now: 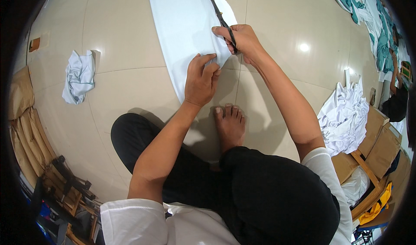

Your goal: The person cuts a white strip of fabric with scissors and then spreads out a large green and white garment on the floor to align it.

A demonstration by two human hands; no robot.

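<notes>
A long piece of white cloth (177, 24) lies over the tiled floor ahead of me and runs out past the top edge of the view. Black-handled scissors (222, 20) are in my right hand (245, 41), its fingers closed round the handles. Their dark blades point away from me along the cloth's right side; whether a blade is under the cloth, I cannot tell. Close to the cloth's near right corner, my left hand (201, 81) has curled fingers gripping a gathered fold. Another white piece (224, 8) shows just right of the blades.
My bare foot (230, 126) rests below the cloth. A crumpled white cloth (79, 77) lies at left, a white fabric heap (346, 115) at right near cardboard boxes (383, 147). Brown packages (32, 134) line the left side. Green and white fabric (381, 41) and another person (395, 100) appear far right.
</notes>
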